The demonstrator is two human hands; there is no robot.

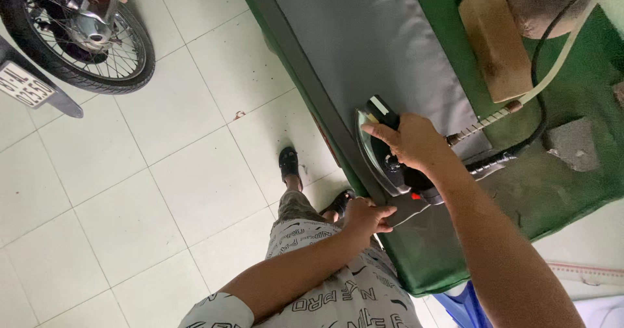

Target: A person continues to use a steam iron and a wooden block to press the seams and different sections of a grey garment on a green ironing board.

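Ironing pass under way: right hand (409, 143) clamped on iron (383, 152), frame centre, atop grey cloth (364, 48). Left hand (365, 216), at 6 o'clock, pinches cloth edge taut. Next stroke likely needs hem kept tight.

A motorcycle wheel (81, 32) with spokes is seen at the far left, standing on pale floor tiles (162, 172). A number plate (25, 86) is fixed just beside it. At the far right, a wooden block (497, 42) is laid on the green cover (559, 191), next to a brownish pad (543, 0). A blue object (465, 308) is partly seen near the table's near edge.
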